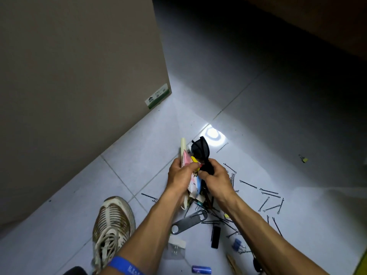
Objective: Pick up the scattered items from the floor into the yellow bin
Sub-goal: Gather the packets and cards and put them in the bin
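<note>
My left hand grips a bundle of flat things: a cream card, a pink packet and a yellow piece. My right hand grips black sunglasses that stick up above both hands. On the white tile floor below lie several black hairpins, a grey metal bottle opener, a black stick-shaped thing, a blue binder clip, a clear plastic bag and a small purple roll. A yellow-green edge, perhaps the bin, shows at the lower right corner.
A large cardboard box stands on the left, close to my worn sneaker. A small yellow item lies apart at the right. A bright light reflects off the tile. Dark furniture overhangs the top right.
</note>
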